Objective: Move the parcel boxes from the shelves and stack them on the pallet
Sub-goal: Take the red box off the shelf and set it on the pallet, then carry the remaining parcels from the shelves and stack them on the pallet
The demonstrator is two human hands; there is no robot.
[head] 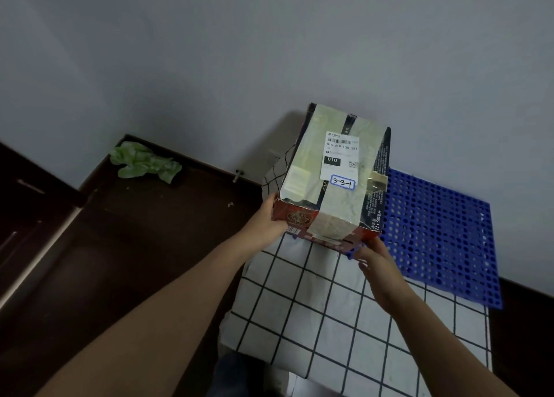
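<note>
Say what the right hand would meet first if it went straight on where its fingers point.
The parcel box: the right hand aims its fingers at the box's near lower corner, just ahead. Blur hides whether they already touch it.

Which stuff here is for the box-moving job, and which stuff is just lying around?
For the job:
parcel box
left hand and right hand, both holding it
blue pallet

Just lying about:
green bag on the dark floor
checked sheet over the pallet, though I cannot tell what it is for
</note>
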